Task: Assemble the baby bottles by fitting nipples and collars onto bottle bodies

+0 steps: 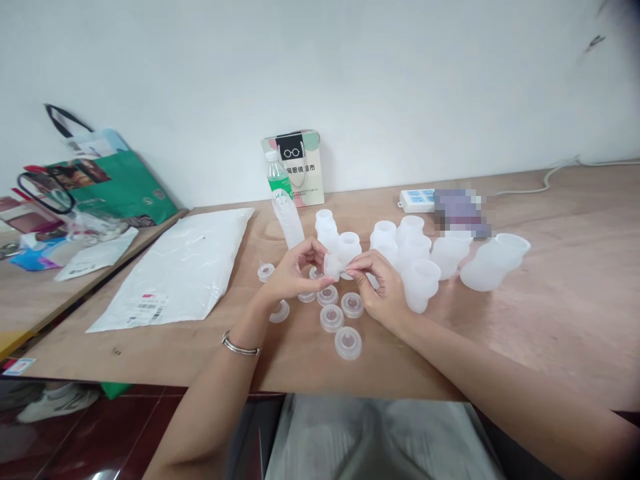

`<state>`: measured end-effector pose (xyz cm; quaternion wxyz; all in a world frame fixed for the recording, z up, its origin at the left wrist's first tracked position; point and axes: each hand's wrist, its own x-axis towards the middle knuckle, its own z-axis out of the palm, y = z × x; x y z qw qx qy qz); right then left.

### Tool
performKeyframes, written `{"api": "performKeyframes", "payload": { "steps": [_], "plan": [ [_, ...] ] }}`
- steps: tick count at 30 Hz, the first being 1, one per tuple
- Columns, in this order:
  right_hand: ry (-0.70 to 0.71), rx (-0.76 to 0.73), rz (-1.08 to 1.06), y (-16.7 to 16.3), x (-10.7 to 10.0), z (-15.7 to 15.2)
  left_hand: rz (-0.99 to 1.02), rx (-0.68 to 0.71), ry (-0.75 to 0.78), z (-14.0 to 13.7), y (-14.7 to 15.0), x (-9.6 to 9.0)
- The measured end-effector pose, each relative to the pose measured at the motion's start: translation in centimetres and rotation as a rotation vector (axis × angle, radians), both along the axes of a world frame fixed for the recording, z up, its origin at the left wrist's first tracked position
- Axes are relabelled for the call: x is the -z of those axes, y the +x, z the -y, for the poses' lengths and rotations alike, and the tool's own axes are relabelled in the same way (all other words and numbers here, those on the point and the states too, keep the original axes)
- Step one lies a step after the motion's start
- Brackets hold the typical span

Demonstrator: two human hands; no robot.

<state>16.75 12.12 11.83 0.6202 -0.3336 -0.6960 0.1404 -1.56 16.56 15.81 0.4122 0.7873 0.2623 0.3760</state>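
Between the fingers and thumb of my left hand [296,267] is a translucent round cap [331,266], turned on its side. My right hand [379,287] pinches at the cap's right side; whatever small part is in its fingertips is too small to make out. Below the hands, several clear round caps [348,343] with raised centres lie on the wooden table [295,367]. Just behind and to the right stand several frosted white bottles [421,283] with wavy sides and open tops. One larger frosted bottle [493,263] leans at the right.
A water bottle [286,207] and a paper gift bag [313,170] stand at the back. A white plastic mailer [175,267] lies left, with a green bag [120,187] beyond. A power strip [417,200] sits near the wall.
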Motion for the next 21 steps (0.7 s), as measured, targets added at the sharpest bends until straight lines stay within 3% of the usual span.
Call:
{"api": "performKeyframes", "payload": {
  "steps": [6,10,13,19,21],
  "plan": [
    [-0.178,0.029,-0.015,0.0,-0.1,0.3,-0.056,0.089,-0.032,0.4,-0.2,-0.6],
    [-0.183,0.021,-0.001,-0.1,-0.3,0.3,-0.062,0.141,-0.058,0.5,-0.6,-0.8],
    [-0.074,0.036,0.075,-0.1,-0.3,0.4,-0.033,0.146,-0.028,0.1,-0.8,-0.7],
    [0.299,0.058,0.213,0.2,-0.5,0.7,0.037,0.098,0.053,-0.6,-0.8,-0.3],
    [0.339,0.056,0.209,0.2,-0.5,0.7,0.037,0.123,0.025,-0.6,-0.8,-0.3]
  ]
}}
